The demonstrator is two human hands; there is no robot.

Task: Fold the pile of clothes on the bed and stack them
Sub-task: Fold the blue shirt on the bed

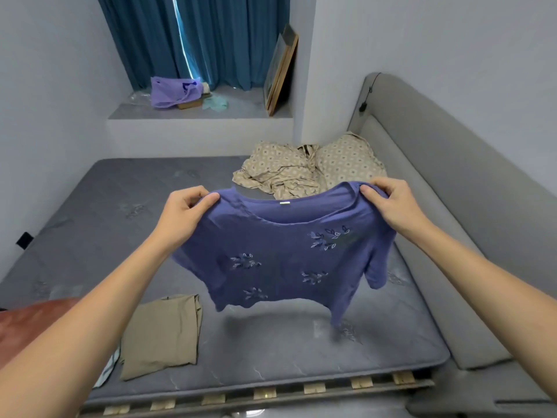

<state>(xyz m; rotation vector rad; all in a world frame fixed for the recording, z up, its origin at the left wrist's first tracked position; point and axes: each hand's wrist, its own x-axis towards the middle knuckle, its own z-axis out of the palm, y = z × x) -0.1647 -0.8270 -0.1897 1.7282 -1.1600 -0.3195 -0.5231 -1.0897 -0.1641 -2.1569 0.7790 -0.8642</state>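
A blue-purple short-sleeved shirt (280, 263) with small embroidered leaf sprigs hangs in the air above the grey mattress (99, 206). My left hand (184, 215) grips its left shoulder and my right hand (391, 206) grips its right shoulder, so the neckline is stretched between them. The hem hangs free above the bed. A folded tan garment (161, 333) lies flat on the mattress at the near left. A crumpled beige patterned cloth (280, 173) lies at the far side of the bed beside a matching pillow (349, 161).
A grey padded headboard (452, 164) runs along the right. Something reddish-brown (27, 321) sits at the left edge. A window ledge (241, 107) behind the bed holds a purple plastic bag (171, 92) and leaning picture frames (280, 70). Wooden slats (265, 393) show at the mattress's near edge.
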